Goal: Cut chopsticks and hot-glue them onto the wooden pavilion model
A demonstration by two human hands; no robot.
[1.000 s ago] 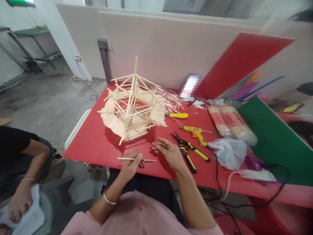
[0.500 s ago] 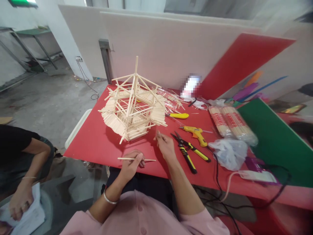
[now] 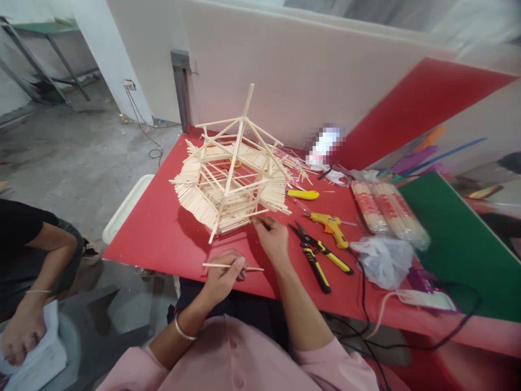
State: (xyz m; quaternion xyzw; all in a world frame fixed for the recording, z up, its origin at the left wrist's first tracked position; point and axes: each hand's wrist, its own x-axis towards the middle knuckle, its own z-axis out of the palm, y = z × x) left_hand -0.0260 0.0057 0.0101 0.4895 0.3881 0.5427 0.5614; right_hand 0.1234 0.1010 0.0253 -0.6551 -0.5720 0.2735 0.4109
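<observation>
My left hand [image 3: 226, 274] is closed around a thin wooden stick [image 3: 211, 265], which lies roughly level near the table's front edge. A pavilion-like model [image 3: 238, 184] built of wooden sticks stands on the red tabletop, with a peaked open frame, an upright stick at its top and fanned rows of sticks about its sides. At the model's near right lower edge, the fingers of my right hand [image 3: 272, 239] are pinched on it; their tips are partly hidden. Just right of that hand lie yellow-and-black pliers [image 3: 315, 252], and beyond them a yellow glue gun [image 3: 329, 225].
A yellow-handled cutter [image 3: 303, 194] and loose sticks [image 3: 301, 171] lie behind. Bundled sticks [image 3: 385, 209], a plastic bag [image 3: 385, 260] and a green board [image 3: 456, 244] occupy the right, with cables at the front. A seated person's hand [image 3: 22, 334] rests on paper at left.
My right hand has moved in to the model's lower edge and closed on it. The model has turned, its top stick leaning right. My left hand keeps the stick; the view has shifted slightly.
</observation>
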